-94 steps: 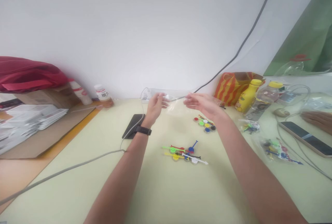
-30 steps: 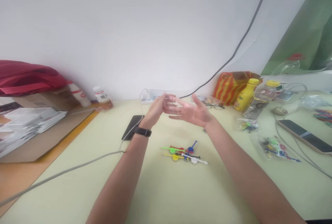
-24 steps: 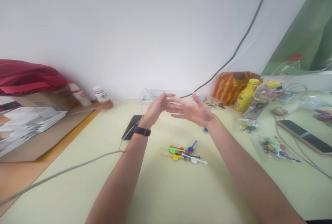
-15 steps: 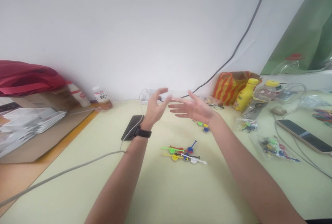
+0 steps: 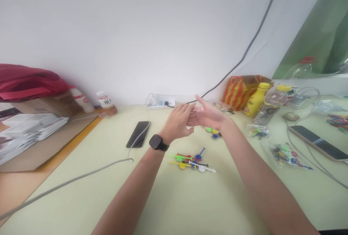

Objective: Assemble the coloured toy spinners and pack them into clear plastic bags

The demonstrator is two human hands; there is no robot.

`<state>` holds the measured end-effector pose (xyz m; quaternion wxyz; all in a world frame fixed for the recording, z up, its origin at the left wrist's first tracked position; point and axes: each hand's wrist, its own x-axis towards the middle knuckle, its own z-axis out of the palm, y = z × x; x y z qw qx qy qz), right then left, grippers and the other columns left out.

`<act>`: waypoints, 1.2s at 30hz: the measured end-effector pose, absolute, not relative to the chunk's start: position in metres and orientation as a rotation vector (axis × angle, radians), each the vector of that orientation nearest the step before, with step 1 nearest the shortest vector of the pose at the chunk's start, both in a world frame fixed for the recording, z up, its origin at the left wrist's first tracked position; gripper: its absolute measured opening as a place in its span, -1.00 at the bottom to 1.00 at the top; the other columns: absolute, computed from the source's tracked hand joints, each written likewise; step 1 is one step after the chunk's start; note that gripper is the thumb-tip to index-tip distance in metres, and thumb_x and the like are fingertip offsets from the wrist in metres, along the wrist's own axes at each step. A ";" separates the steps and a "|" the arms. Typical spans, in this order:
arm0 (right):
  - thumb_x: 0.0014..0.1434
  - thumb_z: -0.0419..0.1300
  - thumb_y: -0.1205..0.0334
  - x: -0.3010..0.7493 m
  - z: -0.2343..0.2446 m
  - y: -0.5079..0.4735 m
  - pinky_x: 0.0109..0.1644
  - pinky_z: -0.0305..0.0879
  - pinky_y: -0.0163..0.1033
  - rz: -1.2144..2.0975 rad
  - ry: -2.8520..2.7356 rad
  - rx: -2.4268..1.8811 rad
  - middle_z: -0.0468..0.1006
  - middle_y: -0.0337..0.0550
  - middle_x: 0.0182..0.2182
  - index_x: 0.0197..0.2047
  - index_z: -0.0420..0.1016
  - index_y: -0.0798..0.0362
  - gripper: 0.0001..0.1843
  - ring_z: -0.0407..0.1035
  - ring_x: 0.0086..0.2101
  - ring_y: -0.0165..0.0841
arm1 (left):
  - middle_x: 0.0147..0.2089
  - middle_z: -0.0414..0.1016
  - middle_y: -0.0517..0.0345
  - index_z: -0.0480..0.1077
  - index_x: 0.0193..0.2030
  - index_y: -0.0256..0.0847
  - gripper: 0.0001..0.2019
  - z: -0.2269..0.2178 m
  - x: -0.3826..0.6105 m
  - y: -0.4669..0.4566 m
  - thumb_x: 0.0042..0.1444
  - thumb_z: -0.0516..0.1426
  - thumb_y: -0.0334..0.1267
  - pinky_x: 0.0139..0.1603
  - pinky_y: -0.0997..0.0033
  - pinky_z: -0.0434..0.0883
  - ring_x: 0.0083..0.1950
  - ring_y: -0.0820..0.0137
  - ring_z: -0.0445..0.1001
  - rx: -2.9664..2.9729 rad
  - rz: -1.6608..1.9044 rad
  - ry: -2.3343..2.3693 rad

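Observation:
My left hand (image 5: 178, 120), with a black smartwatch (image 5: 156, 142) at its wrist, is raised above the table. Its back faces me and its fingers reach loosely towards the right. My right hand (image 5: 210, 114) is open, thumb up, its fingers pointing left and partly hidden behind my left hand. The hands overlap in view; whether they touch, I cannot tell. No object shows in either. Nearer to me lies a small group of plastic arrow spinners (image 5: 187, 162) in red, green, yellow, blue, black and white. Several coloured round pieces (image 5: 214, 132) lie below my right hand.
A black phone (image 5: 138, 134) with a cable across it lies left. At right are bagged spinners (image 5: 290, 157), another phone (image 5: 319, 142), a yellow bottle (image 5: 255, 100), a clear bottle (image 5: 273, 104) and a striped bag (image 5: 236, 91). A power strip (image 5: 163, 102) lies along the wall.
My left hand has swung right and turned its back to me, its fingers now overlapping my right hand's fingers. My right hand has stayed almost in place.

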<state>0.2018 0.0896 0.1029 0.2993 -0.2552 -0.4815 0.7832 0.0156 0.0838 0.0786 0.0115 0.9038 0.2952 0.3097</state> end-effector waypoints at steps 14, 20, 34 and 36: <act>0.07 0.35 0.01 0.237 0.098 0.092 -0.19 0.39 -0.20 1.149 -2.353 -1.167 0.64 -0.12 -0.27 -0.24 0.63 0.03 -0.72 0.47 -0.25 -0.24 | -0.04 0.50 -0.04 0.26 0.35 -0.19 -0.16 0.040 -0.042 0.130 -0.02 0.34 0.12 -0.05 0.16 0.40 -0.10 0.10 0.50 2.247 0.662 1.320; -0.30 0.53 -0.01 0.213 0.073 0.096 -0.22 0.38 -0.26 1.604 -2.738 -1.325 0.67 -0.16 -0.26 -0.28 0.68 0.00 -0.53 0.52 -0.22 -0.23 | -0.03 0.48 -0.01 0.27 0.36 -0.17 -0.12 0.042 -0.045 0.129 -0.03 0.33 0.22 -0.08 0.23 0.40 -0.16 0.21 0.49 2.111 0.622 1.269; -0.37 0.54 -0.02 0.207 0.063 0.100 -0.22 0.33 -0.31 1.657 -2.844 -1.412 0.68 -0.21 -0.33 -0.27 0.73 0.01 -0.48 0.52 -0.25 -0.27 | -0.03 0.52 0.03 0.30 0.37 -0.08 -0.13 0.042 -0.055 0.131 -0.09 0.37 0.12 -0.13 0.29 0.43 -0.13 0.21 0.54 1.994 0.570 1.173; -0.38 0.54 -0.02 0.204 0.060 0.101 -0.25 0.31 -0.31 1.592 -2.907 -1.443 0.67 -0.21 -0.36 -0.28 0.74 0.01 -0.48 0.51 -0.25 -0.26 | -0.02 0.52 0.04 0.27 0.39 -0.08 -0.12 0.041 -0.056 0.132 -0.07 0.37 0.13 -0.13 0.29 0.43 -0.12 0.20 0.55 1.997 0.553 1.175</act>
